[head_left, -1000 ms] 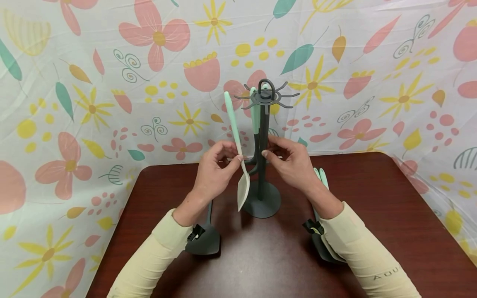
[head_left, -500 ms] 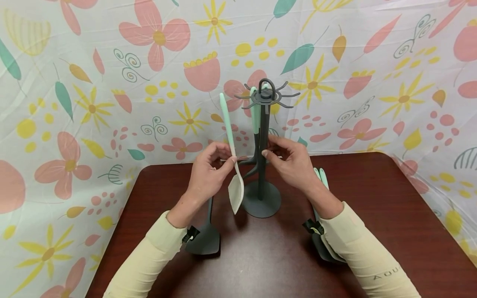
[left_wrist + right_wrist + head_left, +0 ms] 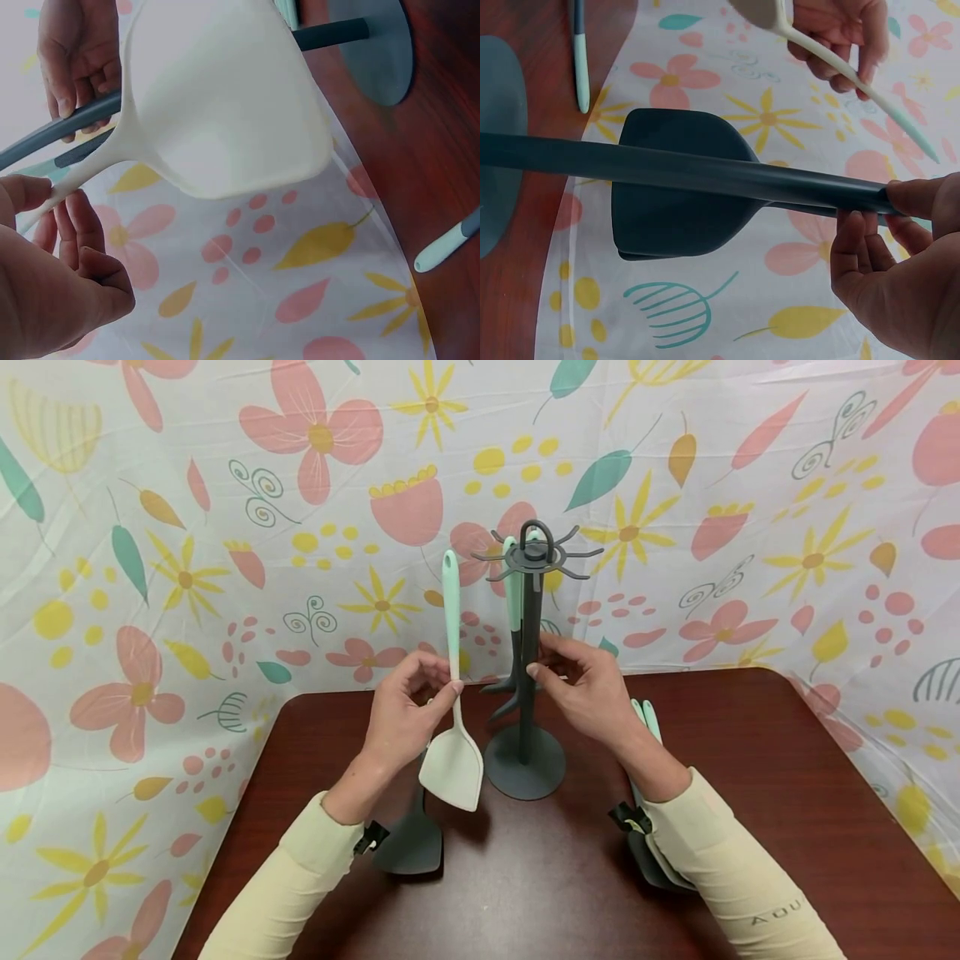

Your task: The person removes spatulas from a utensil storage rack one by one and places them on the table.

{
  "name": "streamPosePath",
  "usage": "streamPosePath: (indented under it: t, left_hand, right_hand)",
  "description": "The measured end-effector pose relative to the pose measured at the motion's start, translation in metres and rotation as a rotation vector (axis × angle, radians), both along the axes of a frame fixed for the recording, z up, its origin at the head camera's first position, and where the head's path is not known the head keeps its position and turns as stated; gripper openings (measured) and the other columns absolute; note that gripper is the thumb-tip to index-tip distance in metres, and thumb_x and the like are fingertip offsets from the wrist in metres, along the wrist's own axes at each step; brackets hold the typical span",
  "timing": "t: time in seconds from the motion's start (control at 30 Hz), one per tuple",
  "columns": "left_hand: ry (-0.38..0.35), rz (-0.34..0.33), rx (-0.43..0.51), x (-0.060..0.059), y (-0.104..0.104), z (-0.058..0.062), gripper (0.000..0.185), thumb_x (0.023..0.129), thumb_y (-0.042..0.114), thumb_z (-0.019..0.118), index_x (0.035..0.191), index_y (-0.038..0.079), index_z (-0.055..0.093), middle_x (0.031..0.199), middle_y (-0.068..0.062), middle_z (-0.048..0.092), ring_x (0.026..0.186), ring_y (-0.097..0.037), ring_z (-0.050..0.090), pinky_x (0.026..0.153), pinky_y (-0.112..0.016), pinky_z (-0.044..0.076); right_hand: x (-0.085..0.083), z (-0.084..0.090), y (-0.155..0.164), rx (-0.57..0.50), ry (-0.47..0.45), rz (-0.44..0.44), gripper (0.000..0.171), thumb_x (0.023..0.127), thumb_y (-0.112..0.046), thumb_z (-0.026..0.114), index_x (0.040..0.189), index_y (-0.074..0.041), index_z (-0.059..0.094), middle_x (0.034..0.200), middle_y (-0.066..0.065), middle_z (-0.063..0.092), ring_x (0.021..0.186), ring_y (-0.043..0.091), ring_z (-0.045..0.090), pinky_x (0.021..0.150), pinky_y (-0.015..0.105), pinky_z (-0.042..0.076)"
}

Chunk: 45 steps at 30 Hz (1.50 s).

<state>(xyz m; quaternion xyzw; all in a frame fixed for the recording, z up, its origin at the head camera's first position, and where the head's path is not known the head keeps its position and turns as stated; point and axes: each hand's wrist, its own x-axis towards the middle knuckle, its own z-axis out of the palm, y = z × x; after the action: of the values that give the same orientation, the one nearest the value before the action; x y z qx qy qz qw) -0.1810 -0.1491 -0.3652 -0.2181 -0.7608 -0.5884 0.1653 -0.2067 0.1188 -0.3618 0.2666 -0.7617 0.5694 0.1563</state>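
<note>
My left hand [image 3: 401,714] pinches a cream turner [image 3: 452,770] by its shaft, thumb against fingers. The turner is held upright in the air, blade down, its mint handle with a hanging hole pointing up. Just right of it stands a dark grey utensil stand [image 3: 528,618] with a round base and a ring of hooks on top. My right hand [image 3: 588,689] grips the post partway up. Behind the post hang dark utensils with mint handles [image 3: 512,593]; the right wrist view shows a dark turner blade [image 3: 679,229] among them.
A dark turner [image 3: 412,845] lies on the brown table [image 3: 510,893] beside my left forearm. Several utensils [image 3: 647,860] lie stacked at the right, partly under my right forearm. A flowered cloth [image 3: 315,527] hangs right behind the table's far edge.
My left hand has moved left and slightly down with the cream turner, away from the stand. The turner has rotated so its blade faces me. My right hand keeps its place on the post.
</note>
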Motion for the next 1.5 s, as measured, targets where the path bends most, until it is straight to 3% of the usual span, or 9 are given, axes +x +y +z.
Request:
streamPosePath:
  t: [0.5, 0.83, 1.17, 1.5]
  left_hand:
    - [-0.103, 0.08, -0.052, -0.002, -0.02, -0.01, 0.012, 0.099, 0.011, 0.078, 0.109, 0.012, 0.071, 0.095, -0.007, 0.073, 0.082, -0.022, 0.068, 0.07, -0.025, 0.053]
    - [-0.209, 0.167, -0.165, 0.0, -0.033, -0.019, 0.009, 0.1, 0.014, 0.077, 0.106, 0.013, 0.07, 0.093, -0.007, 0.072, 0.081, -0.025, 0.066, 0.068, -0.028, 0.051]
    - [-0.335, 0.232, -0.255, -0.001, -0.045, -0.033, 0.008, 0.1, 0.016, 0.076, 0.106, 0.014, 0.071, 0.096, -0.004, 0.075, 0.086, -0.021, 0.068, 0.077, -0.037, 0.055]
    - [-0.414, 0.26, -0.346, -0.002, -0.052, -0.043, 0.009, 0.099, 0.019, 0.077, 0.104, 0.014, 0.071, 0.093, -0.003, 0.074, 0.084, -0.021, 0.067, 0.075, -0.036, 0.054]
  right_hand:
    - [0.001, 0.0, 0.0, -0.013, -0.021, 0.01, 0.038, 0.101, -0.004, 0.072, 0.138, -0.01, 0.072, 0.109, 0.008, 0.077, 0.095, 0.017, 0.073, 0.077, 0.025, 0.06]
    - [0.001, 0.001, -0.002, 0.001, -0.011, 0.001, 0.038, 0.101, -0.003, 0.071, 0.139, -0.009, 0.071, 0.109, 0.009, 0.077, 0.095, 0.017, 0.073, 0.078, 0.026, 0.06]
    - [0.002, 0.001, -0.001, 0.002, -0.018, 0.0, 0.037, 0.102, -0.004, 0.07, 0.138, -0.009, 0.072, 0.111, 0.01, 0.077, 0.096, 0.018, 0.073, 0.078, 0.025, 0.059]
    - [0.002, 0.001, -0.001, 0.003, -0.017, -0.003, 0.037, 0.102, -0.005, 0.071, 0.138, -0.009, 0.072, 0.11, 0.009, 0.077, 0.095, 0.018, 0.072, 0.076, 0.025, 0.059]
